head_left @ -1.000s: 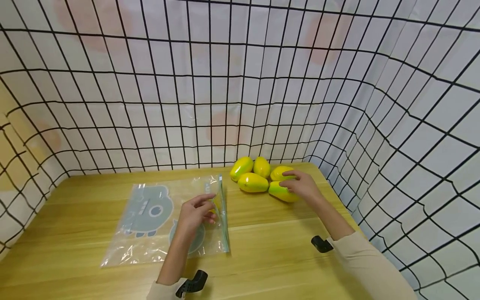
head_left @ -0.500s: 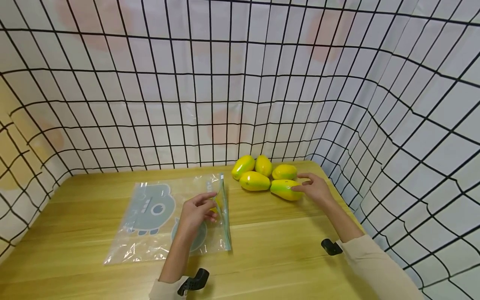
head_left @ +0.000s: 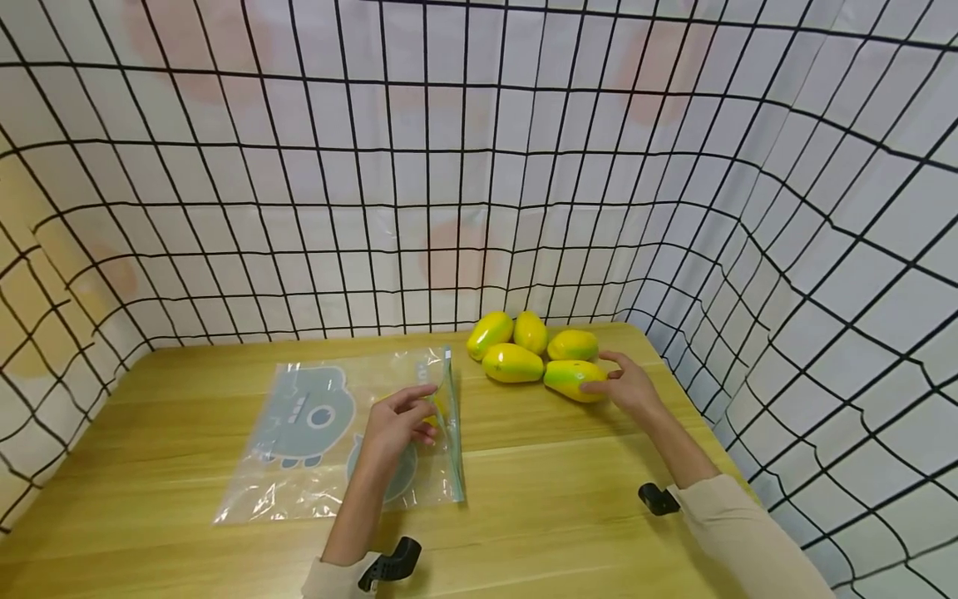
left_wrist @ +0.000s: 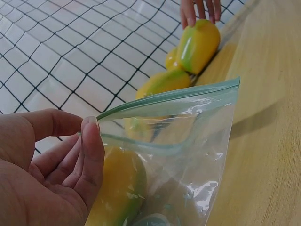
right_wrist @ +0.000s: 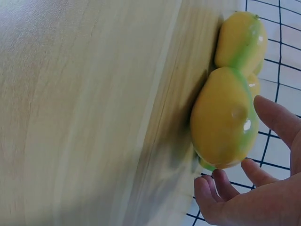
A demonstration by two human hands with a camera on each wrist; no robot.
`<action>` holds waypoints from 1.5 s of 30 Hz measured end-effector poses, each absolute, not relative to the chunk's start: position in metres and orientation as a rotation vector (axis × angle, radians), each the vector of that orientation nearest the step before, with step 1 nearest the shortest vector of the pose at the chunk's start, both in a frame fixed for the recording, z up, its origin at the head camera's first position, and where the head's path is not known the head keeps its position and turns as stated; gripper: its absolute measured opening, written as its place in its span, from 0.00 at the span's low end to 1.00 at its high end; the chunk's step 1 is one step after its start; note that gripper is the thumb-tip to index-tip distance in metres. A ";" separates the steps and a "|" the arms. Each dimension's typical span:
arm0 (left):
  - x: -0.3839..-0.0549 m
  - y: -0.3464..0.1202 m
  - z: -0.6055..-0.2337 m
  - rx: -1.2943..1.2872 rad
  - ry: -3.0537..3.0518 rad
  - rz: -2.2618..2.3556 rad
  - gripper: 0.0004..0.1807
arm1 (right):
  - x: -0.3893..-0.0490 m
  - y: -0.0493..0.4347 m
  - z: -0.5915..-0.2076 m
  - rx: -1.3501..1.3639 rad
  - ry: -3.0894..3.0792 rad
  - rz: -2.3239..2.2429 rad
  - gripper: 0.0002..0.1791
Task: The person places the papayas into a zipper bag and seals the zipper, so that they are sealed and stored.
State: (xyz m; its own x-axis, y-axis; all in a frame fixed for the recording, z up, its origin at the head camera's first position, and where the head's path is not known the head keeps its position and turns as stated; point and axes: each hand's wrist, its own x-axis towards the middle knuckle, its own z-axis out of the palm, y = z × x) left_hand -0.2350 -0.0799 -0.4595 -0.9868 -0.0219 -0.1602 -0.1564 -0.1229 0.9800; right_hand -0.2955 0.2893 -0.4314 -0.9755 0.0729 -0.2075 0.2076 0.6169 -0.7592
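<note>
My left hand (head_left: pixel 397 424) pinches the green zip edge of a clear zip bag (left_wrist: pixel 202 155) between thumb and finger, as the left wrist view shows. The bag's mouth stands a little open, and a yellow-green mango (left_wrist: pixel 120 188) shows inside. A blue cartoon print (head_left: pixel 310 416) marks the bag. My right hand (head_left: pixel 632 387) is at the right end of the nearest mango (head_left: pixel 575 380). Its thumb and fingers are spread about that end; the thumb overlaps the mango's side. That mango rests on the wooden table.
Several other mangoes lie close behind and beside it, among them one at the front left (head_left: pixel 512 363) and one at the back right (head_left: pixel 573 344). A black wire grid (head_left: pixel 404 208) over a white sheet borders the wooden table (head_left: pixel 524 499) at the back and sides.
My right hand first drew back to the right from over the mangoes, then came in around the nearest one's right end. My left hand keeps its hold on the bag.
</note>
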 end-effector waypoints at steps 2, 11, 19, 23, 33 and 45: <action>-0.235 -0.080 -0.460 -0.205 2.016 2.282 0.20 | -0.297 0.288 -0.434 0.238 2.679 -1.289 0.49; -0.235 -0.079 -0.461 -0.192 2.022 2.276 0.19 | -0.298 0.286 -0.440 0.241 2.680 -1.290 0.47; -0.233 -0.077 -0.462 -0.181 2.003 2.283 0.20 | -0.297 0.290 -0.448 0.238 2.673 -1.302 0.48; -0.234 -0.077 -0.462 -0.163 2.008 2.285 0.21 | -0.296 0.290 -0.451 0.242 2.673 -1.315 0.48; -0.234 -0.077 -0.461 -0.184 2.006 2.276 0.20 | -0.295 0.290 -0.453 0.272 2.673 -1.338 0.45; -0.234 -0.079 -0.460 -0.180 2.018 2.275 0.20 | -0.293 0.289 -0.446 0.286 2.692 -1.337 0.44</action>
